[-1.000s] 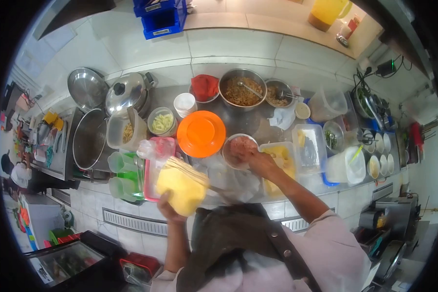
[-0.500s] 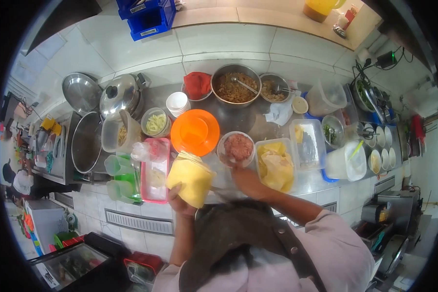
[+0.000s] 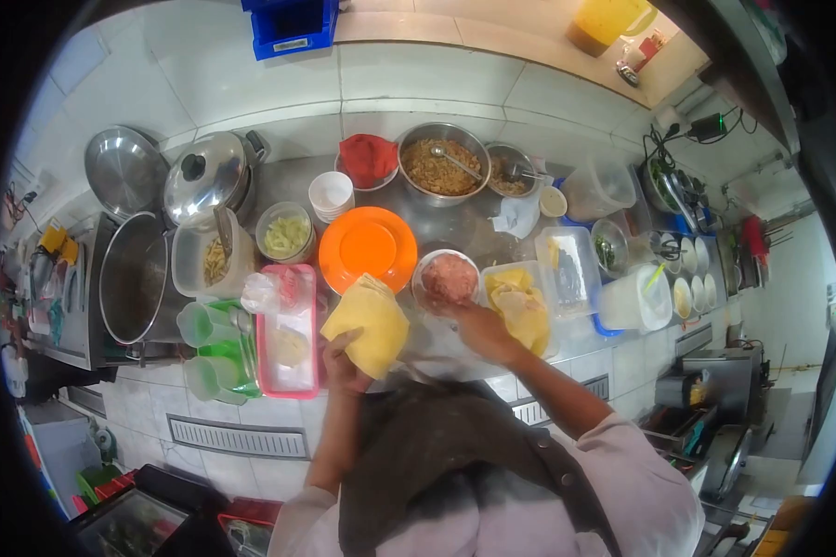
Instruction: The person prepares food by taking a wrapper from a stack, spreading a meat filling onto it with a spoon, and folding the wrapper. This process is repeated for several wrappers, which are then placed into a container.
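Observation:
My left hand point(image 3: 342, 360) grips a stack of thin yellow dough wrappers point(image 3: 370, 325), its fingers along the left edge. The top sheet looks loose and slightly folded. My right hand point(image 3: 469, 323) is at the near rim of a white bowl of raw minced meat point(image 3: 450, 277), fingertips drawn together against the meat. Whatever lies between those fingers is too small to make out. Behind the wrappers rests an orange plate point(image 3: 370, 249). Right of the bowl, a clear tub point(image 3: 550, 345) contains more yellow sheets point(image 3: 516, 302).
A pink-rimmed tray point(image 3: 314, 362) and green containers point(image 3: 215, 373) stand at left. Farther back are a bowl of chopped greens point(image 3: 286, 232), white cups point(image 3: 331, 195) and a steel bowl of cooked filling point(image 3: 442, 167). A white tub point(image 3: 633, 304) stands to the right.
The view has shifted slightly. My right hand has moved in over the bowl's rim to the meat. The wrapper stack in my left hand now has a lifted, folded top sheet.

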The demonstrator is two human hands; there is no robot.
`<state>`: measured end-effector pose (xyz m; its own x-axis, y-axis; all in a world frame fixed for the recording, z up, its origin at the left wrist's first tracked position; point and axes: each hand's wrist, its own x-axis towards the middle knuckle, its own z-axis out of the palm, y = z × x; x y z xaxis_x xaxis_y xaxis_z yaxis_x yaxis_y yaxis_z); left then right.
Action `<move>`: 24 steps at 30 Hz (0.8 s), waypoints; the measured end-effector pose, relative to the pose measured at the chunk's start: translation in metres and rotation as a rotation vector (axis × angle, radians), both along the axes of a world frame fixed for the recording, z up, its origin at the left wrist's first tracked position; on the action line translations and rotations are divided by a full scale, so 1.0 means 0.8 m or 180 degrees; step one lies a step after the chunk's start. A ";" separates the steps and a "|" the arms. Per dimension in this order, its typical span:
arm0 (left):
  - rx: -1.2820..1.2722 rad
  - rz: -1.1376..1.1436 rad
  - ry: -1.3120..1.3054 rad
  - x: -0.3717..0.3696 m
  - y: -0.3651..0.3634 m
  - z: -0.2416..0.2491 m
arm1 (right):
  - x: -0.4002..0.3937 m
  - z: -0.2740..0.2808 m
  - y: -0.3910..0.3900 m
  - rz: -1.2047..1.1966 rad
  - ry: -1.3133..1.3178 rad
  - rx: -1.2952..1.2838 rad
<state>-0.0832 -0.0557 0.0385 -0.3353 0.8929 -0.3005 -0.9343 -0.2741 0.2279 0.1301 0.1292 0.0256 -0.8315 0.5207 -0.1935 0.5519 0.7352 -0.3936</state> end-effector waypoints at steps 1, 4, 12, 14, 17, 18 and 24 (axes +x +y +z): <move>0.0022 -0.0104 -0.0044 -0.001 0.000 -0.005 | 0.012 -0.007 0.012 0.0013 0.0243 -0.0169; -0.0107 -0.0277 -0.0031 0.000 0.003 -0.019 | 0.049 -0.024 0.045 -0.0308 0.0737 -0.1168; -0.0375 -0.0571 0.0062 0.015 0.024 -0.031 | 0.076 0.018 0.040 -0.0599 0.0853 -0.1252; -0.0428 -0.0595 0.0107 0.019 0.024 -0.036 | 0.046 0.034 0.020 -0.0122 -0.0067 0.0120; -0.0395 -0.0690 -0.0020 0.022 0.024 -0.038 | 0.014 0.026 -0.009 -0.0357 -0.0415 0.0349; -0.0435 -0.0658 -0.0001 0.024 0.024 -0.036 | 0.006 0.025 -0.010 -0.0351 -0.0400 0.0342; -0.0493 -0.0453 0.0066 0.029 0.015 -0.045 | 0.009 -0.012 0.029 -0.0573 0.0638 -0.1022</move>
<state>-0.0597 -0.0437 0.0028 -0.2168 0.8754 -0.4320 -0.9557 -0.1000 0.2768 0.1370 0.1523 0.0161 -0.7704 0.6008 -0.2132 0.5496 0.4563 -0.6998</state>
